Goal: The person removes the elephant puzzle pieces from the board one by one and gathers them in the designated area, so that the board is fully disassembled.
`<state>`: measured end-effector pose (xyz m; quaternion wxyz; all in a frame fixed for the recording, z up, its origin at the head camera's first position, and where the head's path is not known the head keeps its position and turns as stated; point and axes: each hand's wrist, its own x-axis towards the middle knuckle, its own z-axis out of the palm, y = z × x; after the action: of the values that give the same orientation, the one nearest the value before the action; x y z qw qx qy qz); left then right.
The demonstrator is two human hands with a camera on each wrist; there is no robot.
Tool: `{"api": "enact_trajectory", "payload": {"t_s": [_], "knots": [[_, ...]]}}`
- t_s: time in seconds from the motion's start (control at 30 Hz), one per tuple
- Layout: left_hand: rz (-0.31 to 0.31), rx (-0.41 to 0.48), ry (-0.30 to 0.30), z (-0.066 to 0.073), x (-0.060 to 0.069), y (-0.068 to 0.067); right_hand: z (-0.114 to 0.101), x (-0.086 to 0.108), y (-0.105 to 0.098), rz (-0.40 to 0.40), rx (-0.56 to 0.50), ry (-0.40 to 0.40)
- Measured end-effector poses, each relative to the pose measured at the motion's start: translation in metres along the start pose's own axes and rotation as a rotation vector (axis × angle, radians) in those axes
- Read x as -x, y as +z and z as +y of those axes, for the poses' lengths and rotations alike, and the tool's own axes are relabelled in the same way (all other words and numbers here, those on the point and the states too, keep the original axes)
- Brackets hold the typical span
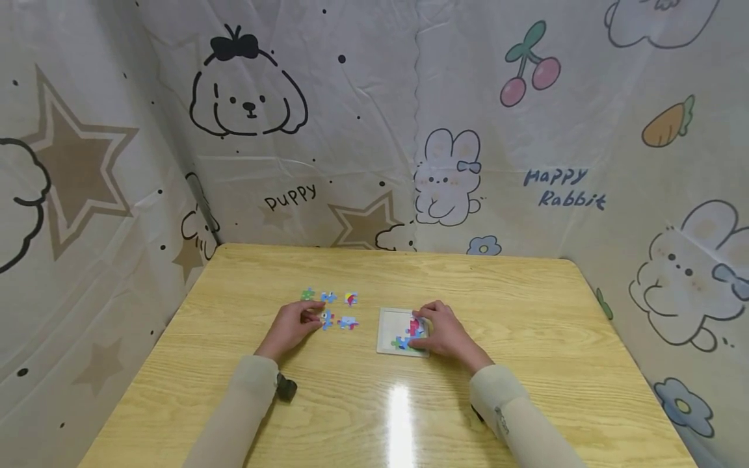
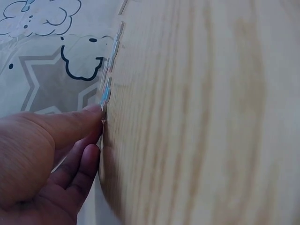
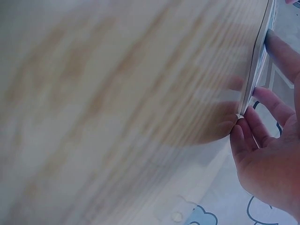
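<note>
In the head view, my left hand (image 1: 294, 326) is at the left side of a small blue jigsaw piece (image 1: 328, 319) that lies on the table. Its thumb and index fingertips stand apart; in the left wrist view the thumb (image 2: 77, 124) meets the edge of a piece. Further right lies a square white puzzle tray (image 1: 393, 323) with several joined pieces (image 1: 404, 342) in its lower right part. My right hand (image 1: 446, 330) holds the tray by its right side, partly covering the pieces. In the right wrist view its fingers (image 3: 274, 105) curve against the tray edge.
More loose pieces lie near my left hand: a green one (image 1: 307, 294), a blue one (image 1: 329, 297), a yellow and red one (image 1: 351, 298), and a blue and pink one (image 1: 348, 322). The wooden table (image 1: 497, 286) meets a printed curtain (image 1: 363, 149) at its back.
</note>
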<state>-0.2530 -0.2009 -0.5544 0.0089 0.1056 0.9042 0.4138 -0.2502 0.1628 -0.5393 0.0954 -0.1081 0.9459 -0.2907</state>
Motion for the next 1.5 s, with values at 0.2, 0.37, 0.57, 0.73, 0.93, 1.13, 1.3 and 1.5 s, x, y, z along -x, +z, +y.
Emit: {"api": "enact_trajectory", "payload": {"t_s": [0.2,0.37,0.57,0.73,0.93,1.13,1.3,1.5], "knots": [[0.076,0.05,-0.008,0.012,0.002,0.003,0.001,-0.001,0.001,0.0,0.008,-0.007],[0.049,0.147,0.07,0.04,0.002,0.019,0.001,-0.002,0.001,-0.003,0.011,-0.009],[-0.136,0.171,0.125,0.073,-0.002,0.059,0.001,-0.001,-0.003,-0.004,0.002,-0.003],[-0.215,0.089,0.156,0.087,-0.005,0.091,0.002,-0.001,-0.003,-0.007,0.011,-0.002],[-0.192,-0.035,0.192,0.095,-0.006,0.109,0.002,-0.001,-0.003,-0.001,0.021,-0.022],[-0.178,-0.039,0.211,0.098,-0.005,0.111,0.002,0.0,-0.007,-0.017,0.04,-0.031],[-0.194,0.012,0.202,0.097,-0.004,0.112,0.003,0.001,-0.012,-0.064,0.052,-0.044],[-0.213,0.021,0.186,0.098,-0.004,0.11,0.004,0.001,-0.014,-0.109,0.055,-0.074]]}}
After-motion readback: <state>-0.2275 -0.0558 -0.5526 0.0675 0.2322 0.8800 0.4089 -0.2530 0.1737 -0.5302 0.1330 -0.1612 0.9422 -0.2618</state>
